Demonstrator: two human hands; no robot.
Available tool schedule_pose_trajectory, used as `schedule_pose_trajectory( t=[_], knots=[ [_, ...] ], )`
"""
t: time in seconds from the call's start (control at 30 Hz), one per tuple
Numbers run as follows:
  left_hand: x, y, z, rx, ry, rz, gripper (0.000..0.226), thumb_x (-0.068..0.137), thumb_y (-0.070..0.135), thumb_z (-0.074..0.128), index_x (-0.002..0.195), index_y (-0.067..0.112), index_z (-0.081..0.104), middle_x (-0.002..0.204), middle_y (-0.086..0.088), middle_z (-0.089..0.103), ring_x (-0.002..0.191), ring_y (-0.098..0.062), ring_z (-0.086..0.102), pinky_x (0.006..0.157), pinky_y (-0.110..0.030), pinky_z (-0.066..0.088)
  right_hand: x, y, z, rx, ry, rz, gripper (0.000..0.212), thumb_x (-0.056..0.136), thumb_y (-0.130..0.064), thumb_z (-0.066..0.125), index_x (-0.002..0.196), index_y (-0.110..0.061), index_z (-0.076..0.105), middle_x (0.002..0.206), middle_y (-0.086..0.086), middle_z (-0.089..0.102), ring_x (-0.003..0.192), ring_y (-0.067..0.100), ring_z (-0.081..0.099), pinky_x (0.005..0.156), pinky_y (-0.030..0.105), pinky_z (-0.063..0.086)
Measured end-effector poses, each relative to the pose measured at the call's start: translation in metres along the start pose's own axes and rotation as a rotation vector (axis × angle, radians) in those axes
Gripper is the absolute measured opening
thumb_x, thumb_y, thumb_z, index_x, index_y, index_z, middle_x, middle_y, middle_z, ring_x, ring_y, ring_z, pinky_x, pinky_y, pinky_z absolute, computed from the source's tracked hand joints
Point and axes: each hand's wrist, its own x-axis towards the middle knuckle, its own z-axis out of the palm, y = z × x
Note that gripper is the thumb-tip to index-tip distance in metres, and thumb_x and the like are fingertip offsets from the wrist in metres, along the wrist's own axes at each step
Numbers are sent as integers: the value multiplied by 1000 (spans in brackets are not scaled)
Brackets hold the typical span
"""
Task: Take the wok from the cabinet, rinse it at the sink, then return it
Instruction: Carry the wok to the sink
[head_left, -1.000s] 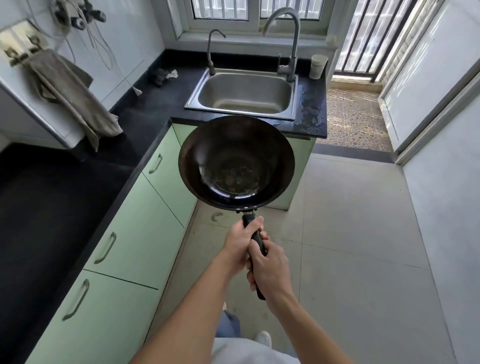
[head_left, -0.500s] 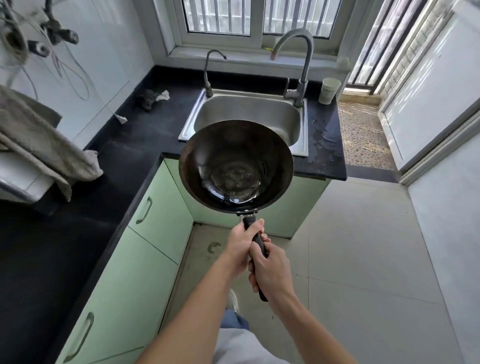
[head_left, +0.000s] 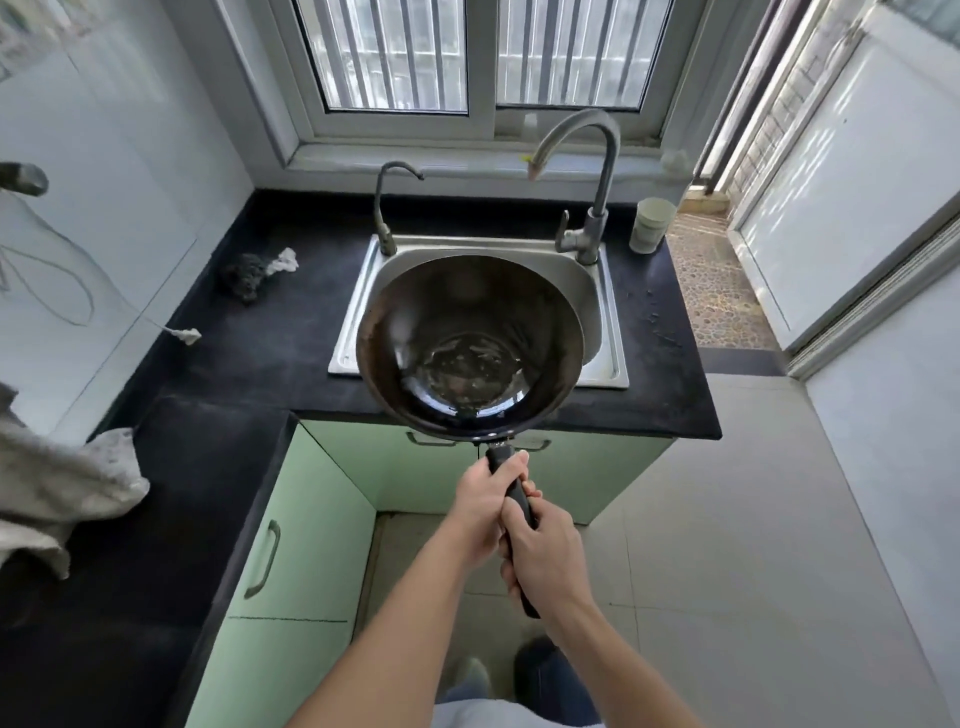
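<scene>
You hold the round dark metal wok (head_left: 470, 345) over the stainless steel sink (head_left: 605, 306).

Both arms reach forward: your left hand (head_left: 483, 506) wraps the black handle (head_left: 514, 491) nearest the bowl, your right hand (head_left: 545, 558) clenched just behind it, fingers closed tight.

Setting: domestic kitchen. Evidence: stainless sink (head_left: 605, 332) set into black L-shaped worktop (head_left: 270, 353), two taps (head_left: 592, 208), pale green base cabinets (head_left: 311, 545) with handles, barred window (head_left: 467, 52) above, scouring pad (head_left: 244, 275), tiled floor (head_left: 727, 519).
</scene>
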Motion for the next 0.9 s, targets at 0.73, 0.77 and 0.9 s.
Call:
schedule_pose_trajectory(
  t=[0.73,0.77,0.9],
  knots=[
    [173,59,61,-31,67,-185,14,97,14,61,91,6,51,68,-4,54,58,-15,55,62,-29,51,188,-47,-38,-42,-76,152,27,103,-29,51,98,-6,64,56,0,62,38,12,54,39,25,46],
    [175,58,59,-32,73,-191,14,97,14,61,91,6,50,68,-4,54,59,-15,54,61,-28,51,191,-44,-36,-48,-77,165,27,102,-30,51,99,-6,65,58,1,63,38,12,54,39,26,47],
    [187,54,48,-31,63,-221,15,96,15,63,94,7,51,74,-3,53,63,-15,54,63,-29,51,201,-38,-27,-70,-68,180,25,99,-34,53,89,-16,67,64,1,67,48,13,60,55,40,58]
  ],
)
